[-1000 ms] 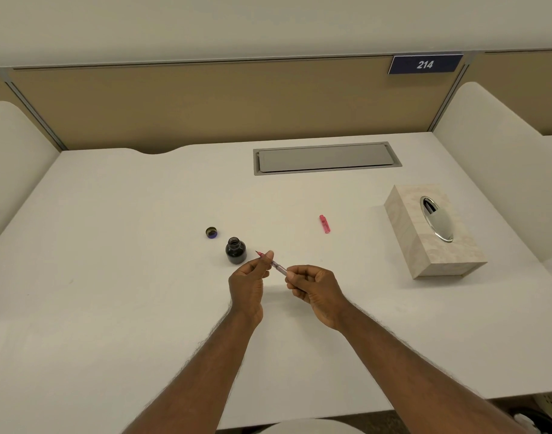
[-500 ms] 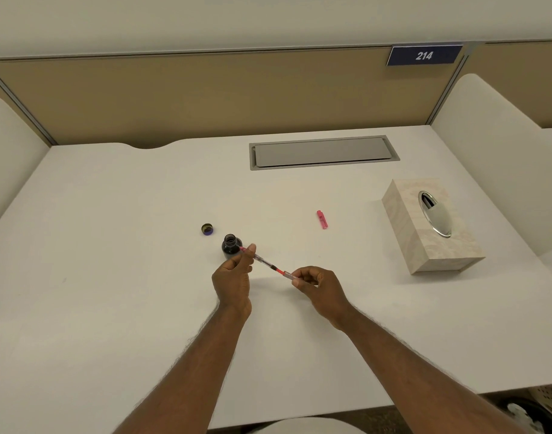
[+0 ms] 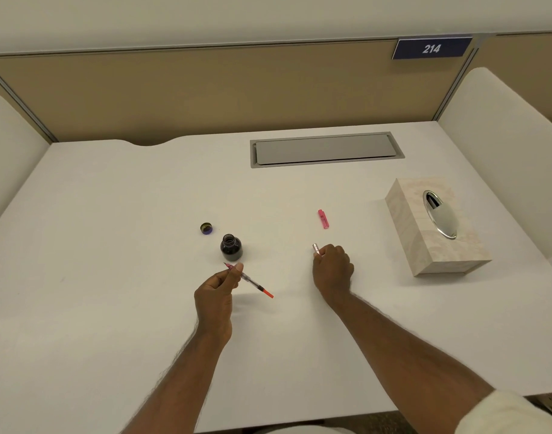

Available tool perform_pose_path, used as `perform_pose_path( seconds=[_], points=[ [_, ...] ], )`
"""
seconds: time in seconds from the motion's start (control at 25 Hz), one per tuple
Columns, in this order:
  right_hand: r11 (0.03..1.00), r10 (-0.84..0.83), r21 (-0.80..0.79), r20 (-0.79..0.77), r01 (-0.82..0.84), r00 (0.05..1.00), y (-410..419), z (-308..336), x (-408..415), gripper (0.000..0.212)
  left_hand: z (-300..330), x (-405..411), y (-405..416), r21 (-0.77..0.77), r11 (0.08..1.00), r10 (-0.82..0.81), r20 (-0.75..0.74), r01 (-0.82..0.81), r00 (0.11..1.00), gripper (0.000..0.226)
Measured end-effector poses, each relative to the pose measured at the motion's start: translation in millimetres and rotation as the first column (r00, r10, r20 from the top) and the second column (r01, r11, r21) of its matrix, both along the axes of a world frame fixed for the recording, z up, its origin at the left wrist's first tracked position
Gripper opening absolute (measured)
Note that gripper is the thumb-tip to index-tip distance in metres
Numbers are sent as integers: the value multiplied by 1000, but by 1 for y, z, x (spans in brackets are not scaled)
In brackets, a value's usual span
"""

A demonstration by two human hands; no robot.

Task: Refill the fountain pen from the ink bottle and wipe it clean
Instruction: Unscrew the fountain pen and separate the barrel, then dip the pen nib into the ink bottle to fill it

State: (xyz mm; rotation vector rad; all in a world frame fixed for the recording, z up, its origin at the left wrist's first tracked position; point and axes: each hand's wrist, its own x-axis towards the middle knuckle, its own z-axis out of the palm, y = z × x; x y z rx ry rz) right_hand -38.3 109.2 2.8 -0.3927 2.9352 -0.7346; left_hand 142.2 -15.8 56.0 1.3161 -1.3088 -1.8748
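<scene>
An uncapped dark ink bottle [image 3: 231, 247] stands on the white desk [image 3: 111, 277]; its small cap [image 3: 206, 228] lies just to its upper left. My left hand [image 3: 216, 292] pinches the pen's nib section with its clear converter [image 3: 251, 280], nib end pointing at the bottle, red end toward me. My right hand [image 3: 332, 269] is closed on the pen barrel [image 3: 316, 249], of which only a pale tip sticks out above the fingers. The pink pen cap [image 3: 323, 218] lies on the desk beyond my right hand.
A beige tissue box [image 3: 437, 227] with an oval metal opening sits at the right. A grey cable hatch [image 3: 326, 149] is set into the desk at the back. Padded dividers flank both sides, with a tan panel behind.
The pen has come apart: my right hand moved right with the barrel, while my left hand kept the nib and converter beside the bottle.
</scene>
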Motion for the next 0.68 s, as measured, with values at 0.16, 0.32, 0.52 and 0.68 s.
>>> perform_pose_path(
  seconds=[0.16,0.32,0.52,0.68],
  points=[
    [997,-39,64,-69,43,997,-2,-6,-3,17,-4,8,1,-7,1000,3,8,-3,1000,17],
    [998,-49,44,-63,52,997,-1,-9,-3,18,-7,8,3,-3,1000,-7,13,7,1000,18],
    [997,-51,-55,-4,51,999,4,-8,-3,26,-5,0,5,1,1000,-12,4,12,1000,17],
    [995,-18,-100,24,20,1000,12,-6,-2,34,-6,-5,9,5,1000,-13,6,13,1000,17]
  ],
)
